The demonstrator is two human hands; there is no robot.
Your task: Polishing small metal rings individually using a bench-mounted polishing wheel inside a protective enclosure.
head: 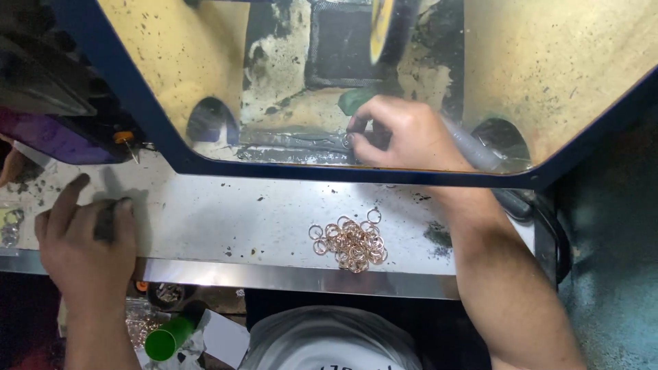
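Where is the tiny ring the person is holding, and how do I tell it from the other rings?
Look inside the dirty yellow polishing cabinet with the dark blue frame. The right hand reaches in there and pinches one small ring at its fingertips. The heap of coppery rings lies loose outside on the white bench; this ring is alone, held, and looks greyer.

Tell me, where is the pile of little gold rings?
In the head view, the pile of gold rings lies on the metal shelf, right of centre, near its front edge, below the right hand.
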